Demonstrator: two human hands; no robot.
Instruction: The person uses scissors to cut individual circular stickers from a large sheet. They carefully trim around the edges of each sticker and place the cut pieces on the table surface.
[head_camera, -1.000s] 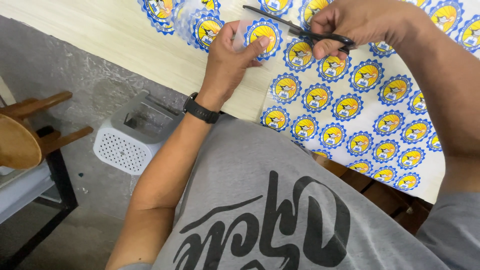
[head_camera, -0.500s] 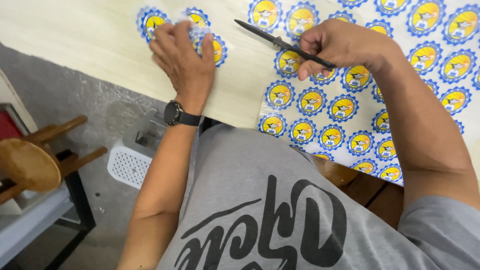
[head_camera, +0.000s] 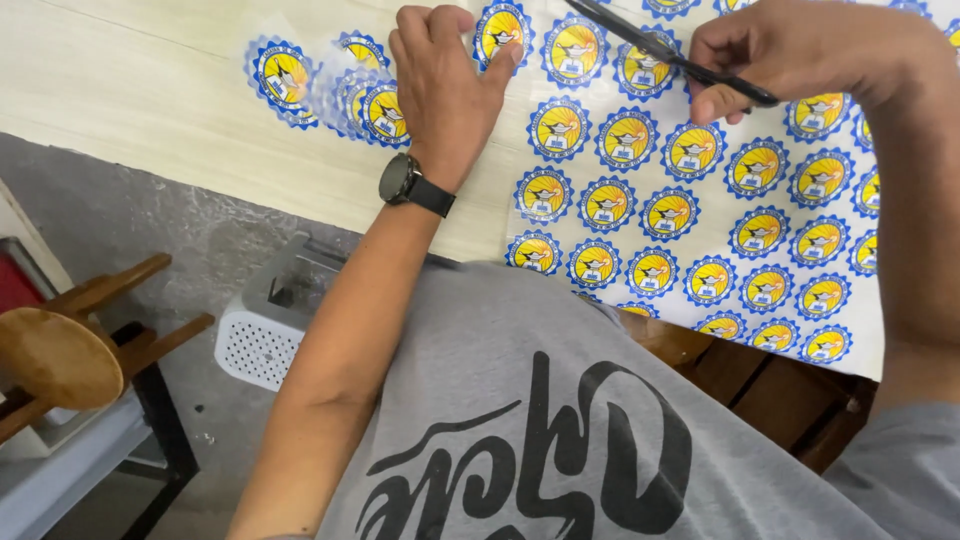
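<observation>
The left hand (head_camera: 445, 85) had moved from the cut-out stickers (head_camera: 335, 85) to the printed sheet (head_camera: 700, 220), fingers spread flat on a badge. The right hand (head_camera: 800, 50) still gripped black scissors (head_camera: 665, 50) above the sheet.

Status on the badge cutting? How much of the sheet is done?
Done: a few cut-out round badges lie piled on the table. In hand: right hand holds black scissors; left hand rests on the printed sheet. Left: most badges remain uncut.
</observation>
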